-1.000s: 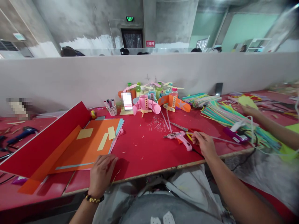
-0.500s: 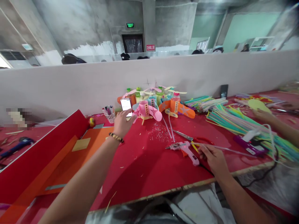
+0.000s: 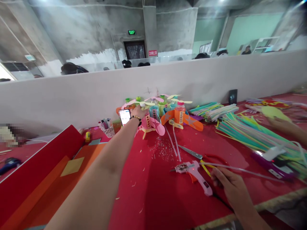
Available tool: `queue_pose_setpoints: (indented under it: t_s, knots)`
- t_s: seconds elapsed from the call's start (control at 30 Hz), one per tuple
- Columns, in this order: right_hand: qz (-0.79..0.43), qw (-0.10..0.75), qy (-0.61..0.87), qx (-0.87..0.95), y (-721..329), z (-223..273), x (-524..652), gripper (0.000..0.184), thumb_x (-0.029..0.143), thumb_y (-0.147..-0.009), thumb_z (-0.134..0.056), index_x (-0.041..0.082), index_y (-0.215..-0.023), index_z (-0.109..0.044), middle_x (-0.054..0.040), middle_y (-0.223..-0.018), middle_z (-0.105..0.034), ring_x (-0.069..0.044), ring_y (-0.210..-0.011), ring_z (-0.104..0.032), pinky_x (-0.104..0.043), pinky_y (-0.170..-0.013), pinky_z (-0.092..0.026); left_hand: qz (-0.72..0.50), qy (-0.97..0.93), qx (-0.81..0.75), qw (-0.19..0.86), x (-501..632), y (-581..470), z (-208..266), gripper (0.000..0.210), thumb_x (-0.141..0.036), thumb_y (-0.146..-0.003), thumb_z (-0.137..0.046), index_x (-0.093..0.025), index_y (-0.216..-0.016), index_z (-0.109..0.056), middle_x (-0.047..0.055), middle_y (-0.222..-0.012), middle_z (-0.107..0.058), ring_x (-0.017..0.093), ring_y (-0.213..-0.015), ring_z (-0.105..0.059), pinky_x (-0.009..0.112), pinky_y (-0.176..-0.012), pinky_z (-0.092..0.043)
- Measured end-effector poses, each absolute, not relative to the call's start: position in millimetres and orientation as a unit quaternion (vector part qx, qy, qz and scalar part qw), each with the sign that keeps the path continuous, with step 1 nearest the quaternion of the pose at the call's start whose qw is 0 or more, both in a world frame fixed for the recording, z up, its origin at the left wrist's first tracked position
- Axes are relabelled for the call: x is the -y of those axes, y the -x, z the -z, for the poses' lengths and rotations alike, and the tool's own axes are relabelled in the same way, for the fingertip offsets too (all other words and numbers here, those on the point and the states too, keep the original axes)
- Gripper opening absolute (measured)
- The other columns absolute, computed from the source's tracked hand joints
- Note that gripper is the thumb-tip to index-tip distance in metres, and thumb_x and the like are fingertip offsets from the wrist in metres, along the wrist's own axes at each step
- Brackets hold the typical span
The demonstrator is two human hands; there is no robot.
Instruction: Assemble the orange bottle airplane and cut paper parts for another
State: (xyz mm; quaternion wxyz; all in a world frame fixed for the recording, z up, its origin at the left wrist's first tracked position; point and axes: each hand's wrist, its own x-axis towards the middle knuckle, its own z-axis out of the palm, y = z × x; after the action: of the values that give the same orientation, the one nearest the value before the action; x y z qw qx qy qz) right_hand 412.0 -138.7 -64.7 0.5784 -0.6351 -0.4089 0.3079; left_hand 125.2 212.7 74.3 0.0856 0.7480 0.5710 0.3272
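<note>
My left hand reaches to the back of the table and lies at the neck of a pink bottle plane. Its fingertips are partly hidden, so their grip is unclear. A lit phone leans just left of it. Low on the right, my right hand has its fingers curled together; what they hold, if anything, is hidden. Close by lie a pink glue gun, with a clear glue stick trailing from its back, and scissors with red and yellow handles.
Several bottle planes, including an orange one, stand against the white partition. Bundled pipe cleaners and a purple power strip lie right. A pen basket and orange sheets sit left. Another person's hand holds a yellow piece.
My left hand has moved forward and right, from beside the phone to the pink bottle plane. My right hand stays near the glue gun. The view has shifted slightly.
</note>
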Motion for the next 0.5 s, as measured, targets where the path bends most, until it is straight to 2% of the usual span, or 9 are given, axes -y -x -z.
queue_pose_setpoints:
  t_s: [0.1, 0.33, 0.5]
  knots:
    - [-0.307, 0.573, 0.644, 0.403, -413.3, 64.0, 139.4, 0.036, 0.053, -0.072, -0.069, 0.017, -0.071, -0.073, -0.0041, -0.057, -0.066, -0.014, -0.049, -0.058, -0.022, -0.047, -0.049, -0.327, -0.709, -0.620, 0.079, -207.5, -118.3, -80.8, 0.036, -0.048, -0.073, -0.064, -0.016, -0.085, -0.054, 0.016, -0.094, -0.066, 0.030, -0.096, -0.060, 0.036, -0.077, -0.041]
    - [-0.295, 0.563, 0.659, 0.403, -415.2, 64.3, 139.9, 0.034, 0.054, -0.071, -0.068, 0.020, -0.068, -0.073, -0.0038, -0.059, -0.067, -0.015, -0.050, -0.059, -0.023, -0.049, -0.051, -0.350, -0.716, -0.600, 0.072, -140.4, -55.7, -96.3, 0.041, -0.055, -0.072, -0.063, -0.019, -0.092, -0.056, 0.006, -0.091, -0.066, 0.021, -0.080, -0.061, 0.030, -0.066, -0.042]
    - [-0.287, 0.568, 0.669, 0.384, -414.6, 70.6, 139.2, 0.034, 0.054, -0.070, -0.069, 0.020, -0.069, -0.071, -0.0031, -0.061, -0.068, -0.015, -0.050, -0.059, -0.023, -0.048, -0.052, -0.358, -0.702, -0.603, 0.124, -74.1, -29.8, -94.7, 0.041, -0.057, -0.068, -0.068, -0.019, -0.076, -0.055, 0.004, -0.081, -0.066, 0.020, -0.073, -0.060, 0.028, -0.061, -0.041]
